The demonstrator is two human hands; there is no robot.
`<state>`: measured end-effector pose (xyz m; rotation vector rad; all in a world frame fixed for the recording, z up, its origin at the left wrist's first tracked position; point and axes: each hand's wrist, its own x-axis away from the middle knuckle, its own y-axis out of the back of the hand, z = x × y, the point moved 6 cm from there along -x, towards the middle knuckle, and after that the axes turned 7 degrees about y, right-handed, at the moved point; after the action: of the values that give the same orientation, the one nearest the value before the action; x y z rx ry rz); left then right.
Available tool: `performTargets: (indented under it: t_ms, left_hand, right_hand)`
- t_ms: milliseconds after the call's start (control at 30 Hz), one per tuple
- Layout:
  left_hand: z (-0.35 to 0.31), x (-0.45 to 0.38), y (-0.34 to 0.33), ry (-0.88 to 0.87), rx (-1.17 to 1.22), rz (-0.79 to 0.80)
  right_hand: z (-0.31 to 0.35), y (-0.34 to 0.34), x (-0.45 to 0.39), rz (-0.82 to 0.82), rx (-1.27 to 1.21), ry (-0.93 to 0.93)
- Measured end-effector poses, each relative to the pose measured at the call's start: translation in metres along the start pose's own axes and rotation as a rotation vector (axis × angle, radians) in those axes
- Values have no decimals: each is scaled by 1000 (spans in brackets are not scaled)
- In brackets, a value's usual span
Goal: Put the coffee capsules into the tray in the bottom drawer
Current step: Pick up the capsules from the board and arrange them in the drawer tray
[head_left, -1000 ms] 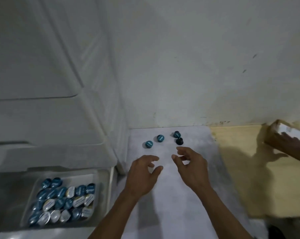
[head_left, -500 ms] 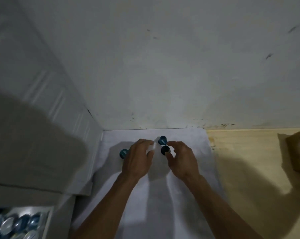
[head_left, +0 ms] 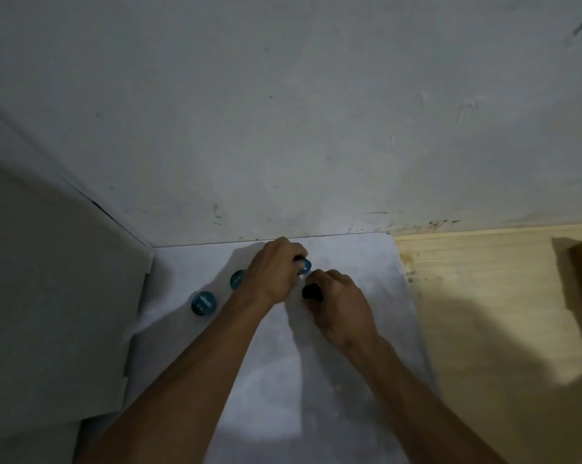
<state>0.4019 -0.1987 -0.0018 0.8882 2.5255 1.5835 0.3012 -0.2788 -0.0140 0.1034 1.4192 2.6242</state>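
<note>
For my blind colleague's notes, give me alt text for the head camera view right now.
Two bare hands reach onto a white mat by the wall: the left hand closes on a teal capsule, the right hand on a black capsule. Two more teal capsules sit left of them.

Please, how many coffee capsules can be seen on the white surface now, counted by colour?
Blue capsules: 3, one lying free, one partly behind the left hand, one at the left hand's fingertips
Black capsules: 1, under the right hand
Total: 4
</note>
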Motion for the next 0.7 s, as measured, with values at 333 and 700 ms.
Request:
performTargets:
  t_ms: [333,700]
  left_hand:
    - [0,-1,-8,123,152,-80]
    - [0,30,-36,19,153,-201]
  right_hand:
    - [-33,14,6,-101,-203,6]
    - [-54,19,19,-320,-224,118]
